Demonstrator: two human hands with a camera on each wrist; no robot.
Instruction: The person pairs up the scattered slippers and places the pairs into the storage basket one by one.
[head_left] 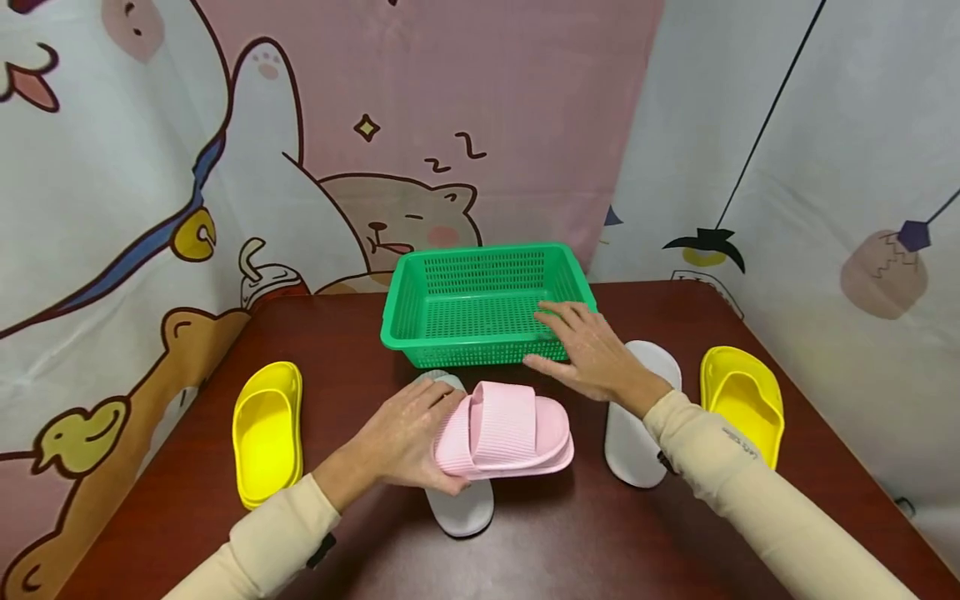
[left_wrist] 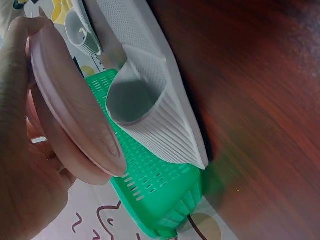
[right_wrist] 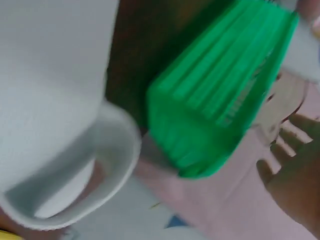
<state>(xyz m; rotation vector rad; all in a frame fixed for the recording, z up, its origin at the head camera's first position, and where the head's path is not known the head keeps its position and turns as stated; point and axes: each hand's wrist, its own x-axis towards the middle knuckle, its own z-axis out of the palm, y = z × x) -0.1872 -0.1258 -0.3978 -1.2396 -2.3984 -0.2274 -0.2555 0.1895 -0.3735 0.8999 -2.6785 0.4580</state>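
My left hand (head_left: 405,437) grips a pair of pink slippers (head_left: 510,427) by one end, one slipper stacked against the other, held above the table. Under them lies a light grey slipper (head_left: 463,510), partly covered by the hand and the pink pair; its ribbed strap (left_wrist: 160,130) shows in the left wrist view. With its fingers spread and nothing in them, my right hand (head_left: 588,352) hovers by the front right corner of a green plastic basket (head_left: 480,343). A white slipper (head_left: 636,446) lies below the right forearm, which hides part of it.
One yellow slipper (head_left: 267,442) lies at the table's left side, another yellow slipper (head_left: 742,400) at the right, partly behind the right sleeve. The basket stands at the back of the dark red-brown table (head_left: 345,350), close to a cartoon-printed cloth (head_left: 525,125).
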